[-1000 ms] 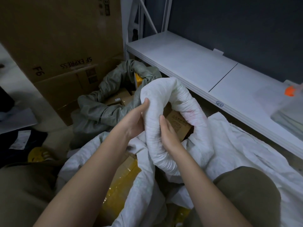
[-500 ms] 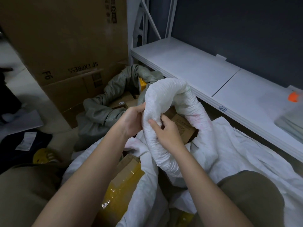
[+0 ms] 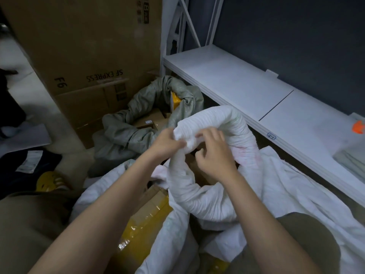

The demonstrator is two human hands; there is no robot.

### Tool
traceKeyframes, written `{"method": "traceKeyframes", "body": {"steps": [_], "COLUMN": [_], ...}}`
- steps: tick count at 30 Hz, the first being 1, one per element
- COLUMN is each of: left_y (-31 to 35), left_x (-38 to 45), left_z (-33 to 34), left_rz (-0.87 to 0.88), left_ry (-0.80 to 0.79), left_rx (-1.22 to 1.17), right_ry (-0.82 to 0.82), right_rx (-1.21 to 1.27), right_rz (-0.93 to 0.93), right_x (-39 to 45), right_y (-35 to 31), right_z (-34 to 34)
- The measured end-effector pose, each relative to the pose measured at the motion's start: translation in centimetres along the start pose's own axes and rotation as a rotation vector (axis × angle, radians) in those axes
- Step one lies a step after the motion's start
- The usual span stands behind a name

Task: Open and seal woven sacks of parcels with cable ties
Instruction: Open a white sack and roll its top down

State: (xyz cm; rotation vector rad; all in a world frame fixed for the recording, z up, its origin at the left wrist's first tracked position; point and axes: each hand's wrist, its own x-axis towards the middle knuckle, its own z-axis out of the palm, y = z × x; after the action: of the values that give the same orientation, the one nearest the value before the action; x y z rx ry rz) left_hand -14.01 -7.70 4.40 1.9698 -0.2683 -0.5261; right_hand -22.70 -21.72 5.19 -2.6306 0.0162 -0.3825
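big cardboard box [image 3: 83, 46] marked SF EXPRESS at back left, white metal shelf [image 3: 233, 80] along the right, orange object [image 3: 358, 127] at its far right edge, yellow slipper [image 3: 50, 181] on floor left

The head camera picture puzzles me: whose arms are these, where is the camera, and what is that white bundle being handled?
No machine here: a person wears a camera on the head, looking down at their own arms. The left hand grips the rolled rim of a white woven sack, and the right hand has its fingers curled at the same roll. Inside the sack lies a cardboard parcel with yellow tape. Behind it sits a grey woven sack holding more parcels, beside a big SF Express carton. A white shelf runs along the right. No cable tie is visible.
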Motion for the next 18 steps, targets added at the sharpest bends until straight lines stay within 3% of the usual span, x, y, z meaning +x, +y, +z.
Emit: {"method": "traceKeyframes", "body": {"steps": [1, 6, 8, 10, 14, 18], "left_y": [0.2, 0.3, 0.5, 0.8, 2.2, 2.8], "left_x": [-0.3, -1.4, -1.8, -1.8, -2.2, -2.3], "left_z": [-0.1, -0.4, -1.0, -2.0, -1.2, 3.3], "left_rz": [0.025, 0.149, 0.175, 0.153, 0.147, 0.078], "left_ry": [-0.062, -0.190, -0.153, -0.092, 0.086, 0.059], "left_rx": [0.027, 0.282, 0.393, 0.524, 0.856, 0.808], "right_ry": [-0.043, -0.697, -0.828, -0.853, -0.919, -1.050], "right_rx": [-0.119, -0.820, -0.917, -0.855, -0.626, -0.504], "right_rz": [-0.076, -0.336, -0.400, -0.414, -0.132, 0.202], "right_x": [1.4, 8.5, 9.7, 10.2, 11.0, 12.6], "right_y": [0.1, -0.5, -0.9, -1.4, -1.5, -1.3], "right_z": [-0.9, -1.5, -1.2, -1.5, -2.8, -3.4]}}
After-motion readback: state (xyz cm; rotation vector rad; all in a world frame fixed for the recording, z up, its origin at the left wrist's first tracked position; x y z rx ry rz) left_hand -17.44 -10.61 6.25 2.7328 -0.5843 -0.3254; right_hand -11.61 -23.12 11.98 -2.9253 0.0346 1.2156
